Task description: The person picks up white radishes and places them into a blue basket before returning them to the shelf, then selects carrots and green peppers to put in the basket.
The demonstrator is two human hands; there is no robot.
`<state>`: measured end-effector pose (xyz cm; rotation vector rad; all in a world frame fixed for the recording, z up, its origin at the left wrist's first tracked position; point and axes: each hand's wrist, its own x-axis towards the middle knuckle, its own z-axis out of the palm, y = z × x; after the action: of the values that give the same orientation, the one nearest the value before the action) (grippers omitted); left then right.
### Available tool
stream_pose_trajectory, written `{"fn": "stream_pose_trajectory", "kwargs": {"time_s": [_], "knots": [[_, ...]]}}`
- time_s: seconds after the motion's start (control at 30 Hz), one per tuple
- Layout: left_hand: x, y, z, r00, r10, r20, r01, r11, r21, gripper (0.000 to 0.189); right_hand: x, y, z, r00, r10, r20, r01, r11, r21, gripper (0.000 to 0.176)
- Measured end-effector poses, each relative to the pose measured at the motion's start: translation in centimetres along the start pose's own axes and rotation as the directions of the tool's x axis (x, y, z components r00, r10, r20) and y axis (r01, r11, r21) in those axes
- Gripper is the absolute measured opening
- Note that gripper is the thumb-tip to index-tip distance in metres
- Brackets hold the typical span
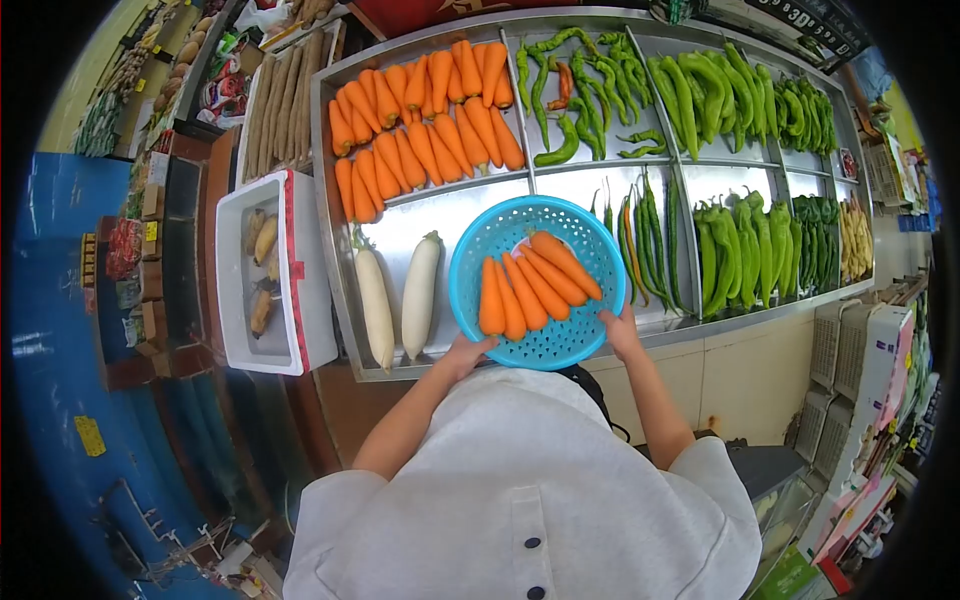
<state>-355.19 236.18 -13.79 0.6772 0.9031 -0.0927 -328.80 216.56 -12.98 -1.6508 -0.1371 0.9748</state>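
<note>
A round blue plastic colander [470,225] is held in front of my body, over the near edge of the metal display. Several carrots [530,290] lie side by side inside it. My left hand [470,353] grips its rim at the near left, and my right hand [620,332] grips the rim at the right; the fingers under the rim are partly hidden. Just left of the colander, two white radishes [420,295] rest on the metal tray. Beyond it, rows of carrots [430,110] fill the back left compartment.
Green chili peppers [585,90] and larger green peppers [715,90] occupy the compartments at the back and right. A white foam box [255,350] with brown roots stands at the left. Long brown roots [290,100] lie behind it. Plastic crates [825,350] stand at the right.
</note>
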Motion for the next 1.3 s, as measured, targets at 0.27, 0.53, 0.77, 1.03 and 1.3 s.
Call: {"fn": "stream_pose_trajectory", "kwargs": {"time_s": [0.27,0.53,0.77,1.03,1.3], "knots": [[-3.9,4.0,4.6,0.474,0.88,-0.002,-0.407,0.222,0.886,0.085,-0.9,1.2,-0.4,0.999,0.039,-0.027,-0.038,0.999,0.027,0.044],[-2.1,7.6,8.1,0.897,0.413,0.161,0.064,-0.48,0.875,0.083,-0.9,1.0,-0.3,0.998,0.057,0.005,-0.057,0.997,0.048,0.044],[-3.0,9.6,5.9,0.907,0.355,0.226,-0.015,-0.51,0.86,0.057,-1.1,0.8,-0.4,0.998,0.067,0.019,-0.068,0.996,0.057,0.043],[-3.4,17.8,1.6,0.727,0.662,0.185,-0.581,0.447,0.68,0.046,-1.2,1.3,-0.3,0.991,0.119,-0.054,-0.111,0.984,0.139,0.045],[2.7,25.9,-13.4,0.728,0.409,-0.55,-0.408,0.903,0.131,0.056,-0.9,0.9,-0.4,0.977,0.182,-0.11,-0.165,0.975,0.149,0.045]]}}
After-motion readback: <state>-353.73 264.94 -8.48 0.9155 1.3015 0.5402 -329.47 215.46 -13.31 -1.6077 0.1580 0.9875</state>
